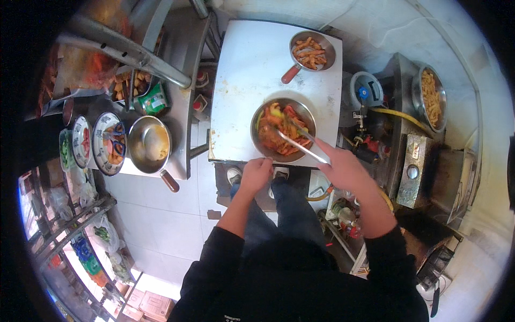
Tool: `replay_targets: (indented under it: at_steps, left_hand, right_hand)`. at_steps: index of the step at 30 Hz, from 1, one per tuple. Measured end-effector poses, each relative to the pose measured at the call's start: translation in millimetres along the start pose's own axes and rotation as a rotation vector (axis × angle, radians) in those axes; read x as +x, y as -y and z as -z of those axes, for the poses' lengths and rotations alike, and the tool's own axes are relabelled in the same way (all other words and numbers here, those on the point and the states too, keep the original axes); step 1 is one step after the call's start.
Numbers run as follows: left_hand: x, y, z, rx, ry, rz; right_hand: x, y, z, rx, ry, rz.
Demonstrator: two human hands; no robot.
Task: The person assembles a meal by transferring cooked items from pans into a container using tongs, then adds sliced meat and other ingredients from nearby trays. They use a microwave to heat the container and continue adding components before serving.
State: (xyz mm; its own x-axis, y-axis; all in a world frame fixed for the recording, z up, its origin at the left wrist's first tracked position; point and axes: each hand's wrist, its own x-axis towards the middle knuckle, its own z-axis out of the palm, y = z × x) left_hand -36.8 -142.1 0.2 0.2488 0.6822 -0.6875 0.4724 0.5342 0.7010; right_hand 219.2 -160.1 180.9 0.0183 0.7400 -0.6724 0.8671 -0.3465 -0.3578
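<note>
A round metal bowl point(257, 140) stands at the near edge of the white tabletop. Reddish, sauce-coated pieces of food point(273, 134) fill it, with some green and yellow bits among them. My right hand point(343, 165) is closed around a pair of metal tongs point(300, 146), whose tips reach into the food and are slightly smeared by motion. At the bowl's near left rim, my left hand point(258, 174) is closed, its fingers curled against the edge. Its fingertips are partly hidden.
Farther back on the table sits a pan point(332, 53) of brown fried pieces. To the left, a steel counter carries another pan point(153, 140) and patterned enamel bowls point(100, 137). On the right are a gas cylinder point(370, 88), a yellow hose point(399, 115), a stove point(414, 174) and a fries bowl point(441, 91).
</note>
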Motion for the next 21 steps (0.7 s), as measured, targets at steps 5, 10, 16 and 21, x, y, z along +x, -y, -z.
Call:
replay_targets:
  at_steps: [5,10,16,21]
  left_hand:
    - [3,4,2,-0.071,0.045,0.034]
    - [1,2,0,-0.010,0.016,0.024]
    - [-2,-8,-6,-0.001,0.026,0.036]
    - [2,-7,-5,-0.026,0.031,0.075]
  right_hand:
    - [-22,19,14,-0.316,0.035,0.044]
    - [-5,-25,-13,-0.272,-0.208,-0.094]
    - [-13,-16,-51,0.398,0.073,-0.138]
    - [-23,-8,-55,-0.004,-0.028,-0.177]
